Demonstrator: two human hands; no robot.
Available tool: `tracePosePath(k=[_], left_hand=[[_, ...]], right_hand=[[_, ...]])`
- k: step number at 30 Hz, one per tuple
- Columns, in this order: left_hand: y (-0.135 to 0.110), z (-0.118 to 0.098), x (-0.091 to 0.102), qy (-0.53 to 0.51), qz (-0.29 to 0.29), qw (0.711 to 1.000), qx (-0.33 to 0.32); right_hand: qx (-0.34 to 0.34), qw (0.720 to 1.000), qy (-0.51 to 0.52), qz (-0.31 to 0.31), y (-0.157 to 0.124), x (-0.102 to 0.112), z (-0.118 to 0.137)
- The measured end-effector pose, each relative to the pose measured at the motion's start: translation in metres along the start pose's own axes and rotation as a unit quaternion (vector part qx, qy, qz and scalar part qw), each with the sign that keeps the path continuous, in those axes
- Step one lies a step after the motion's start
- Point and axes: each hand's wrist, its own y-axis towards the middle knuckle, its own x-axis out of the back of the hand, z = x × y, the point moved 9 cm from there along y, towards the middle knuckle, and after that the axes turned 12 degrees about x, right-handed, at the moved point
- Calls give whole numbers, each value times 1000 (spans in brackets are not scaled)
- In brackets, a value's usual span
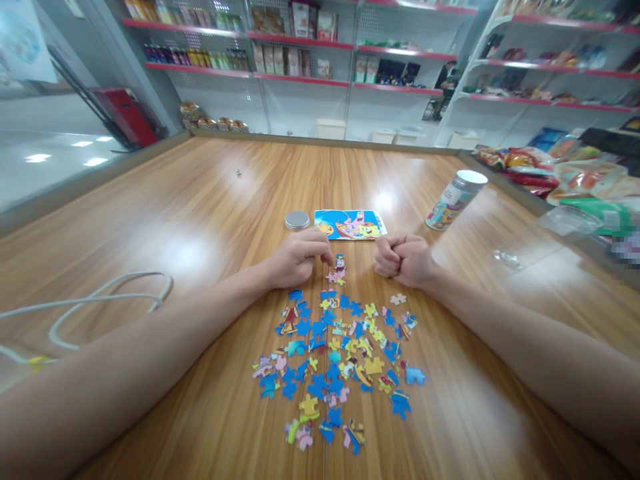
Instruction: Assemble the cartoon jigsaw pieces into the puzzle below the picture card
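Jigsaw pieces (319,385), loose and knobbly

Flat, mostly blue and yellow, they lie on the glossy wood-grained table (200,420), nearer than a small joined cluster (339,268); left hand (300,259) is half curled beside that cluster, any hold unclear; right hand (404,260) is balled into a fist, its inside hidden.

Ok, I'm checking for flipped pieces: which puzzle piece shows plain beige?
The beige piece just below the right hand; the other pieces show printed colours.

Brown wood-grain desk (210,200), carrying multicoloured jigsaw pieces (319,385), a blue picture card (350,227), round silver lid (297,220), printed cylindrical canister (450,203) and looped white cable (95,298).
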Motion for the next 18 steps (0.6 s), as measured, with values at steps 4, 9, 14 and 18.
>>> tracePosePath(k=[4,9,14,18], left_hand=[[0,-5,-2,31,3,999,-25],[-2,-6,-7,43,19,998,-50],[-3,-6,-11,34,39,997,-59],[-2,-3,-13,25,45,997,-52]], right_hand=[[-48,993,-23,109,-11,-17,1],[-85,953,-142,255,-18,-40,3],[-42,902,-288,318,-19,-53,11],[-34,896,-301,326,-20,-57,13]])
